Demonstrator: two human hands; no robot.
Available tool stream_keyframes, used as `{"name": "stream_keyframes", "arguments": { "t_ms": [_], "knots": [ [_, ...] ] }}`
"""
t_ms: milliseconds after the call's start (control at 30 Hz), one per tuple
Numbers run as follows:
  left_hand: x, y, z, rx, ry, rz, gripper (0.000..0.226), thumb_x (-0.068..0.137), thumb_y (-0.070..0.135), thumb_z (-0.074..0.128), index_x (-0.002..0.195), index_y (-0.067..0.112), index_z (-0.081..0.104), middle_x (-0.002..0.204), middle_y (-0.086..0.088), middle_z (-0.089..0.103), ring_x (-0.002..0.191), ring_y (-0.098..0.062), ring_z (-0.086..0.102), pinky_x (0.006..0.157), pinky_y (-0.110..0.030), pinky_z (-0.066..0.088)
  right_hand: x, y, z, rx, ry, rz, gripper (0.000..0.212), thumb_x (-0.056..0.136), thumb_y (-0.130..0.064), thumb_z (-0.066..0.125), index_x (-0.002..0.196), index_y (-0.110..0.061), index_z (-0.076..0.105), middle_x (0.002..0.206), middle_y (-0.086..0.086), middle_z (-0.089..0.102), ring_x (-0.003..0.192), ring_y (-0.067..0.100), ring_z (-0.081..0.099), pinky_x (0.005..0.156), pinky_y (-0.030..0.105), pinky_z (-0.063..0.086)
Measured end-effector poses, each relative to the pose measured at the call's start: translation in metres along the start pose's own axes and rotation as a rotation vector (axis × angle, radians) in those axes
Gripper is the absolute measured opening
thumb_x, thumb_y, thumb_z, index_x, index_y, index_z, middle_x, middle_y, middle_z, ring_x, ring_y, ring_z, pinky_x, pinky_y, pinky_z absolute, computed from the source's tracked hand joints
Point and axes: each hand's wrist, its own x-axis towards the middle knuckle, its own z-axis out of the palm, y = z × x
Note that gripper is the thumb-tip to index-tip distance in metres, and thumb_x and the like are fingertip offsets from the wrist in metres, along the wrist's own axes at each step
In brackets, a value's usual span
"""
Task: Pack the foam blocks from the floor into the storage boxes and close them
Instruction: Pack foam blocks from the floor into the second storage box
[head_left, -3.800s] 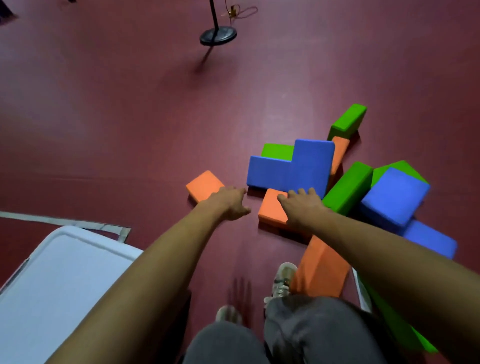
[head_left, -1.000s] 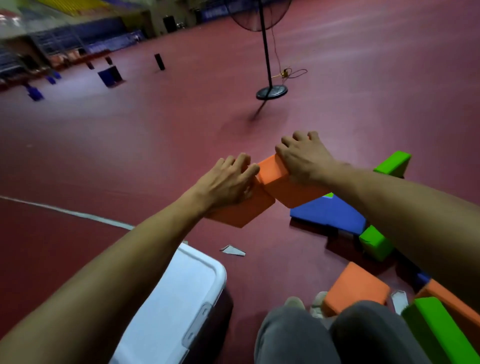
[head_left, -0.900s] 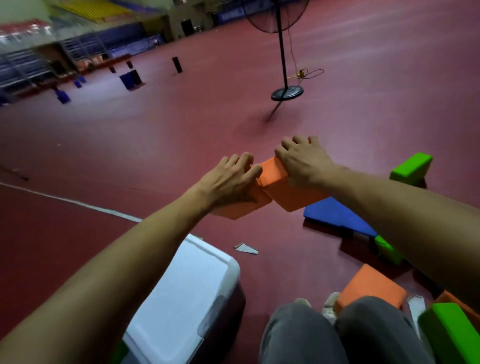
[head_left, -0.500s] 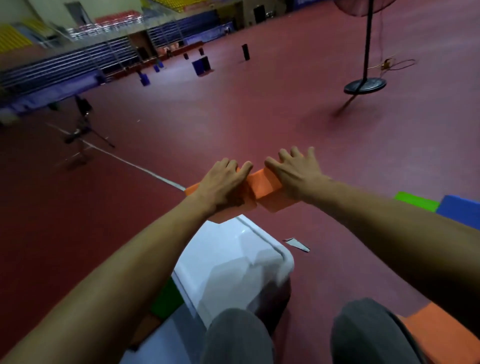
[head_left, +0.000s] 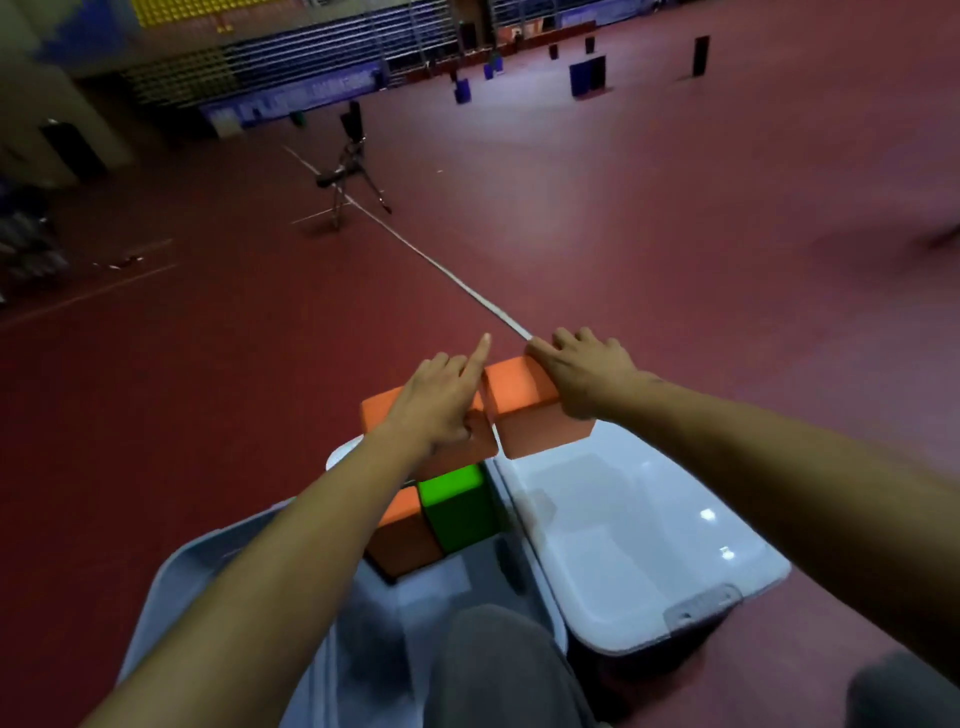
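My left hand (head_left: 441, 400) grips an orange foam block (head_left: 379, 410) and my right hand (head_left: 582, 374) grips a second orange foam block (head_left: 535, 415). Both blocks are held side by side in the air above the far end of an open grey storage box (head_left: 176, 577). Inside that box stand a green foam block (head_left: 457, 504) and another orange foam block (head_left: 405, 535). My left index finger sticks out straight beyond the block. To the right a second storage box (head_left: 649, 639) sits under a white lid (head_left: 623, 519).
My knees (head_left: 498, 670) are at the bottom of the view, next to the boxes. A white line (head_left: 441, 270) crosses the dark red floor. A tripod stand (head_left: 348, 176) and several dark posts stand far off, with bleachers behind.
I have turned left from the pile of blocks, carrying both orange blocks from the floor to above the open box. The pile has left the view.
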Motion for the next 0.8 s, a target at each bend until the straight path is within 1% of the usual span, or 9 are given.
{"name": "stream_keyframes", "arguments": {
  "t_ms": [67, 133, 233, 333, 433, 533, 600, 700, 800],
  "knots": [
    [-0.025, -0.028, 0.024, -0.04, -0.032, -0.045, 0.132, 0.069, 0.044, 0.082, 0.159, 0.009, -0.008, 0.132, -0.009, 0.053, 0.111, -0.03, 0.05, 0.093, -0.04, 0.043, 0.016, -0.032, 0.009, -0.02, -0.023, -0.049, 0.076, 0.085, -0.027, 0.066, 0.146, -0.031, 0.022, 0.137, 0.006, 0.04, 0.126, 0.033, 0.043, 0.09, 0.048, 0.046],
    [-0.044, -0.049, 0.047, -0.057, -0.043, -0.075, 0.133, 0.068, 0.043, 0.084, 0.159, 0.009, -0.007, 0.133, -0.008, 0.053, 0.11, -0.029, 0.052, 0.093, -0.04, 0.044, 0.031, -0.064, 0.019, -0.026, -0.048, -0.099, 0.077, 0.085, -0.026, 0.067, 0.146, -0.031, 0.021, 0.137, 0.006, 0.04, 0.127, 0.032, 0.043, 0.091, 0.047, 0.045],
    [-0.067, -0.068, 0.079, -0.069, -0.059, -0.102, 0.133, 0.065, 0.038, 0.086, 0.16, 0.01, -0.004, 0.137, -0.007, 0.051, 0.109, -0.029, 0.053, 0.093, -0.038, 0.044, 0.051, -0.106, 0.039, -0.037, -0.111, -0.153, 0.084, 0.084, -0.026, 0.07, 0.149, -0.031, 0.017, 0.138, 0.007, 0.039, 0.127, 0.033, 0.043, 0.093, 0.048, 0.045],
    [-0.084, -0.08, 0.11, -0.117, -0.089, -0.148, 0.131, 0.068, 0.029, 0.084, 0.159, 0.012, -0.009, 0.139, -0.006, 0.048, 0.111, -0.028, 0.051, 0.097, -0.038, 0.043, 0.068, -0.135, 0.062, -0.062, -0.153, -0.196, 0.086, 0.084, -0.028, 0.072, 0.149, -0.03, 0.016, 0.139, 0.007, 0.04, 0.127, 0.033, 0.043, 0.096, 0.05, 0.045],
    [-0.095, -0.086, 0.143, -0.148, -0.115, -0.178, 0.128, 0.071, 0.023, 0.083, 0.159, 0.015, -0.01, 0.143, -0.007, 0.045, 0.112, -0.028, 0.051, 0.097, -0.039, 0.044, 0.083, -0.153, 0.086, -0.089, -0.19, -0.237, 0.084, 0.086, -0.028, 0.072, 0.15, -0.03, 0.017, 0.14, 0.008, 0.04, 0.127, 0.034, 0.044, 0.097, 0.05, 0.045],
    [-0.1, -0.09, 0.174, -0.209, -0.146, -0.181, 0.125, 0.074, 0.023, 0.083, 0.16, 0.021, -0.009, 0.143, -0.003, 0.046, 0.113, -0.026, 0.051, 0.095, -0.038, 0.047, 0.097, -0.162, 0.111, -0.084, -0.242, -0.27, 0.081, 0.086, -0.025, 0.071, 0.149, -0.03, 0.02, 0.139, 0.008, 0.04, 0.127, 0.034, 0.044, 0.097, 0.051, 0.044],
    [-0.103, -0.09, 0.196, -0.25, -0.166, -0.188, 0.125, 0.073, 0.026, 0.084, 0.16, 0.024, -0.007, 0.145, -0.002, 0.045, 0.119, -0.026, 0.051, 0.098, -0.04, 0.047, 0.102, -0.168, 0.131, -0.058, -0.264, -0.293, 0.08, 0.085, -0.026, 0.071, 0.148, -0.03, 0.022, 0.138, 0.007, 0.04, 0.128, 0.033, 0.042, 0.097, 0.052, 0.044],
    [-0.107, -0.093, 0.224, -0.302, -0.163, -0.277, 0.128, 0.07, 0.025, 0.084, 0.16, 0.024, -0.007, 0.143, -0.003, 0.046, 0.123, -0.028, 0.051, 0.101, -0.042, 0.047, 0.112, -0.182, 0.154, 0.034, -0.228, -0.291, 0.077, 0.083, -0.026, 0.072, 0.147, -0.026, 0.028, 0.138, 0.009, 0.04, 0.129, 0.034, 0.037, 0.096, 0.052, 0.046],
    [-0.115, -0.104, 0.245, -0.342, -0.195, -0.321, 0.129, 0.071, 0.024, 0.084, 0.16, 0.023, -0.009, 0.153, -0.006, 0.037, 0.133, -0.031, 0.043, 0.107, -0.044, 0.044, 0.135, -0.199, 0.161, 0.101, -0.284, -0.377, 0.075, 0.085, -0.025, 0.071, 0.148, -0.024, 0.031, 0.137, 0.012, 0.041, 0.128, 0.035, 0.037, 0.095, 0.05, 0.044]
  ]
}}
